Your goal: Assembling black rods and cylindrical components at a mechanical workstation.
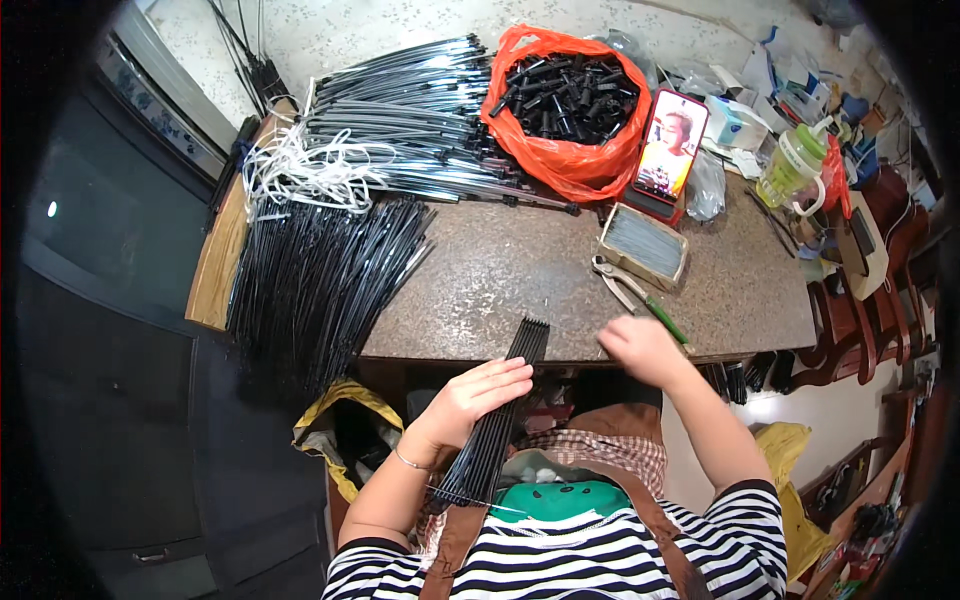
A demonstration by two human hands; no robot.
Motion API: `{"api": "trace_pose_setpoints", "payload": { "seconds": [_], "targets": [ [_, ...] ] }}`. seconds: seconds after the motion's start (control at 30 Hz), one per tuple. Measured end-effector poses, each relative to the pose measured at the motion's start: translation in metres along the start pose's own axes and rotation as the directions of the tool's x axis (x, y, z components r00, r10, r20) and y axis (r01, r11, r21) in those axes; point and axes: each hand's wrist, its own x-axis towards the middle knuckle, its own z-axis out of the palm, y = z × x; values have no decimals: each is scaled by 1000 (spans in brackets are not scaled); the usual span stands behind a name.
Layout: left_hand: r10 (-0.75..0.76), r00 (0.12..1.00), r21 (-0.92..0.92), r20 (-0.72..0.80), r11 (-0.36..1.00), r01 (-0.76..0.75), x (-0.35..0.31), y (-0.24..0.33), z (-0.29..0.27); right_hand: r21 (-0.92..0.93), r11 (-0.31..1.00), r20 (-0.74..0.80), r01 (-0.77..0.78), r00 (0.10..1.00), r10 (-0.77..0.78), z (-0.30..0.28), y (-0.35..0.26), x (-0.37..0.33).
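My left hand [478, 398] is wrapped over a flat row of thin black rods [490, 445], fingers lying straight across them. The rods slant from my lap up to the table's front edge, their far ends resting over it. To the right, my right hand [645, 350] is closed in a pinch just above the table edge. Whatever its fingertips hold is too small to make out. Close beyond it lie pliers [622, 288] with green on the handle. A small open box [608, 250] of fine grey wire pieces stands behind the pliers.
A red plastic bag [570, 170] of black tubular parts sits at the back, with a propped phone [672, 145] beside it. Long rods [400, 120], white cords [310, 165] and black rods [310, 270] pile up on the left. A green bottle [795, 165] stands right.
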Motion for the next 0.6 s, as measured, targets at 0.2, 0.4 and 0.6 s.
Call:
{"api": "trace_pose_setpoints", "payload": {
  "seconds": [0.2, 0.4, 0.6],
  "targets": [
    [0, 999, 21, 53, 1000, -1, 8, 3, -11, 0, 1000, -189, -7, 982, 7, 5, 2, 11],
    [25, 996, 56, 90, 998, -30, 6, 0, -13, 174, 984, -147, -44, 987, 70, 3, -12, 22],
    [18, 995, 17, 97, 1000, -20, 3, 9, -15, 447, 888, 39, -107, 994, 100, -1, -23, 24]
  ]
}}
